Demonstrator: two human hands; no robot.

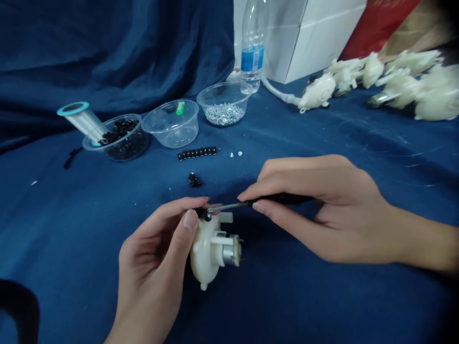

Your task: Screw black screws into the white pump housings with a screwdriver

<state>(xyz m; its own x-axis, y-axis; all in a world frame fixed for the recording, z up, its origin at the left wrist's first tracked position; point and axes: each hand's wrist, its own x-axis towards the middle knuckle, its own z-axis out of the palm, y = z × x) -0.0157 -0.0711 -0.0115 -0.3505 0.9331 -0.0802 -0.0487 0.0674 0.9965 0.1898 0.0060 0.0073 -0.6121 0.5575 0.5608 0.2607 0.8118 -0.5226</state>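
Cream housing (201, 255) with motor (229, 252): front and centre over the blue cloth (279, 301), held near its top, motor facing right; resting or lifted, cannot tell.
White box (304, 36): standing at the back, contents out of sight.
Bottle (252, 57): upright just beside the box, blue label, fill hard to tell.
Left hand (154, 253): thumb and forefinger pinching the black fitting (202, 214) against the housing's top edge.
Right hand (330, 210): thumb and fingertips pinching the screwdriver (278, 197), aimed in from the right.
Right bowl (218, 95): well stocked, a heap of small silver screws (225, 115).
Middle bowl (175, 129): just a green scrap on show at its far wall.
Left bowl (144, 133): dark with black parts, and leaning in there too, a teal-rimmed spool (84, 122).
Driver work: tip right at the fitting; best done with shaft square to the screw, pressure firm but light, fitting braced, left thumb clear in case of a slip.
Black row (197, 153): lined up neatly before the bowls.
Loose screws (235, 154): two, just right of the row.
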